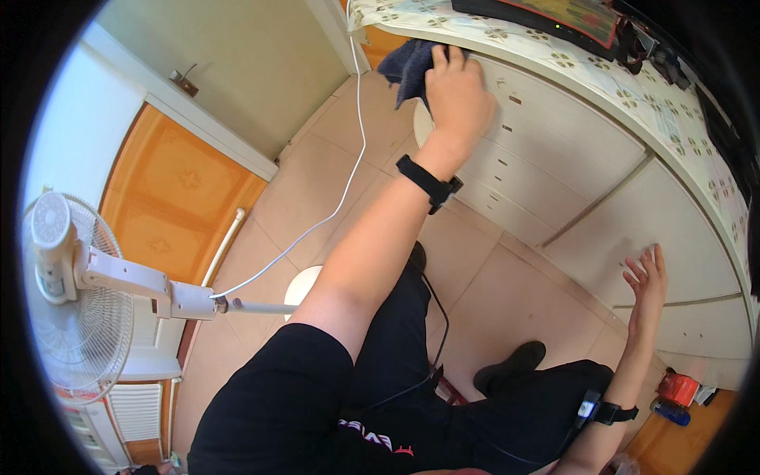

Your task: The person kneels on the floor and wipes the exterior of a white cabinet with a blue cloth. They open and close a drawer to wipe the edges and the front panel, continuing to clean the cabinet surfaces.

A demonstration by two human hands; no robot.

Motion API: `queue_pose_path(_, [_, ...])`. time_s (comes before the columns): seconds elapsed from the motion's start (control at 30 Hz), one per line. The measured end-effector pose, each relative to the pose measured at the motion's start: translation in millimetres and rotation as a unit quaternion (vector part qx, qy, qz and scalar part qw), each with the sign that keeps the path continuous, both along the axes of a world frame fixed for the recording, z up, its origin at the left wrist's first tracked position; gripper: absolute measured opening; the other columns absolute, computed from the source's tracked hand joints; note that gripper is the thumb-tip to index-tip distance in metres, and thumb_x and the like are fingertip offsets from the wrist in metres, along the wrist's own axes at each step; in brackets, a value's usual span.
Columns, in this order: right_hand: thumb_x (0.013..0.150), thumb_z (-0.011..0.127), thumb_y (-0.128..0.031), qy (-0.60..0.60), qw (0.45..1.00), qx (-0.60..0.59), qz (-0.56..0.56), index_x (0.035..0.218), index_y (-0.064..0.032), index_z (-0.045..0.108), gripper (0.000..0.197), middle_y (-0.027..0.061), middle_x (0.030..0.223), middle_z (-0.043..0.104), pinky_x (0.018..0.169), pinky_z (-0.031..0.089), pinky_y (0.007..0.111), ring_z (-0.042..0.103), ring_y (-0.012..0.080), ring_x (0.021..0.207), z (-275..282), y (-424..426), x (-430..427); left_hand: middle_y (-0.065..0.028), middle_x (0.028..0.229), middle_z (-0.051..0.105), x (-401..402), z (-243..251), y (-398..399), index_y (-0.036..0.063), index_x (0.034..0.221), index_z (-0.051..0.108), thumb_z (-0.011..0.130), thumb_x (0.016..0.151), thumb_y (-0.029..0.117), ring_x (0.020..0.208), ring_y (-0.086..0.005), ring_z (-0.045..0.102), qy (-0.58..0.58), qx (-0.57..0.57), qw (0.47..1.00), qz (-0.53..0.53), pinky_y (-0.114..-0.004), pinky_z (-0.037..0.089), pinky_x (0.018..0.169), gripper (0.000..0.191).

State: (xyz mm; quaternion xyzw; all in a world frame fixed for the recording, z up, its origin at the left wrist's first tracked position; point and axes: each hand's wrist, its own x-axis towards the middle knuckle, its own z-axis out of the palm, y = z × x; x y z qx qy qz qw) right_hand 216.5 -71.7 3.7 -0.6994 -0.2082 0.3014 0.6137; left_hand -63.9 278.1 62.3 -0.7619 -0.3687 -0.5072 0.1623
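Observation:
My left hand (pixel 460 98) is closed on a dark blue cloth (pixel 409 66), at the left end of a white cabinet (pixel 564 142) with drawers. The cloth lies against the cabinet's corner, just under the overhanging top, and part of it hangs down. Over at the right, my right hand (pixel 646 279) has its fingers apart and holds nothing. It is in front of a white cabinet door (pixel 641 225); whether a fingertip touches the door I cannot tell. Black straps circle both my forearms.
A white standing fan (pixel 83 297) is at my left, its white cord (pixel 360 119) running up to the cabinet top. A patterned tablecloth (pixel 558 56) covers that top, with a black device (pixel 534 24) on it. A red box (pixel 678 389) is low at the right.

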Motion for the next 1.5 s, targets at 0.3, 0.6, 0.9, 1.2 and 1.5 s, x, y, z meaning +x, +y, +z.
queue_pose_path(0.3, [0.1, 0.065, -0.034, 0.008, 1.0, -0.001, -0.024, 0.164, -0.0012, 0.027, 0.082, 0.0196, 0.159, 0.045, 0.102, 0.051, 0.039, 0.064, 0.0287, 0.125, 0.9, 13.7, -15.7, -0.027, 0.124, 0.064, 58.6, 6.8, -80.3, -0.0001, 0.083, 0.059, 0.063, 0.07, 0.001, 0.118, -0.0445, 0.058, -0.03, 0.04, 0.987, -0.152, -0.047, 0.048, 0.079, 0.013])
queue_pose_path(0.6, [0.099, 0.058, -0.011, -0.156, 0.977, 0.139, -0.027, 0.142, -0.0031, 0.056, 0.044, 0.0119, 0.128, 0.069, 0.085, 0.053, 0.032, 0.067, 0.0181, 0.097, -4.4, 54.3, -49.7, -0.0074, 0.124, 0.073, 34.6, -13.4, -44.0, 0.0076, 0.099, 0.067, 0.066, 0.081, 0.0, 0.112, -0.0242, 0.068, -0.015, 0.07, 0.986, -0.147, -0.039, 0.049, 0.087, 0.02])
queue_pose_path(0.9, [0.096, 0.062, -0.008, -0.113, 0.975, 0.162, 0.096, 0.157, 0.0009, 0.04, 0.066, 0.0208, 0.161, 0.043, 0.119, 0.038, 0.042, 0.046, 0.0289, 0.147, 0.4, 84.6, -75.7, -0.0132, 0.105, 0.064, -30.4, -41.7, 35.6, 0.0014, 0.108, 0.058, 0.051, 0.093, -0.008, 0.097, -0.0253, 0.062, -0.373, -0.104, 0.922, -0.017, -0.037, 0.05, 0.093, 0.019])
queue_pose_path(1.2, [0.094, 0.061, -0.004, -0.148, 0.969, 0.17, 0.105, 0.165, 0.0046, 0.015, 0.085, 0.0229, 0.172, 0.018, 0.13, 0.017, 0.044, 0.019, 0.0323, 0.16, -6.4, 102.9, -93.6, -0.0164, 0.129, 0.065, -43.8, -39.0, 57.3, 0.0002, 0.138, 0.058, 0.04, 0.092, -0.004, 0.115, -0.0261, 0.06, -0.374, -0.469, 0.783, -0.163, -0.033, 0.044, 0.101, 0.049])
queue_pose_path(1.5, [0.094, 0.056, 0.0, -0.04, 0.973, 0.217, 0.059, 0.159, 0.0095, 0.032, 0.07, 0.0243, 0.168, 0.028, 0.121, 0.039, 0.046, 0.023, 0.0357, 0.159, 3.0, 104.5, -96.2, -0.0157, 0.114, 0.071, -29.8, -63.4, 57.1, -0.002, 0.126, 0.062, 0.045, 0.09, -0.002, 0.104, -0.0265, 0.066, -0.399, -0.385, 0.825, -0.107, -0.034, 0.049, 0.094, 0.04])
